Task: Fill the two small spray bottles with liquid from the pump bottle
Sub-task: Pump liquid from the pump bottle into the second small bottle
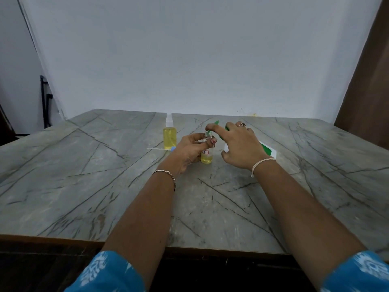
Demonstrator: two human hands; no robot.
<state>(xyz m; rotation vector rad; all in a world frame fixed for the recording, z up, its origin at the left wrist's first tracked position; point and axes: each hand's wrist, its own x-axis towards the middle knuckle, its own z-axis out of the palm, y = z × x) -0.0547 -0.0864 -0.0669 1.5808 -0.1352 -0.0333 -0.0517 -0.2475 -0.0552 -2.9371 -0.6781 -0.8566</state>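
My left hand [190, 151] grips a small clear spray bottle [207, 155] with no cap, standing on the table and about a third full of yellow liquid. My right hand [240, 144] holds the white pump bottle with a green label [268, 149], tilted, and its forefinger presses on the green pump head [216, 123]. The green nozzle [208, 133] meets the small bottle's open neck. A second small spray bottle [169, 134], capped and nearly full of yellow liquid, stands upright to the left.
A loose spray cap with a blue collar and white dip tube [163, 149] lies on the grey marble-patterned table [105, 175] just left of my left hand. A white wall rises behind the table's far edge.
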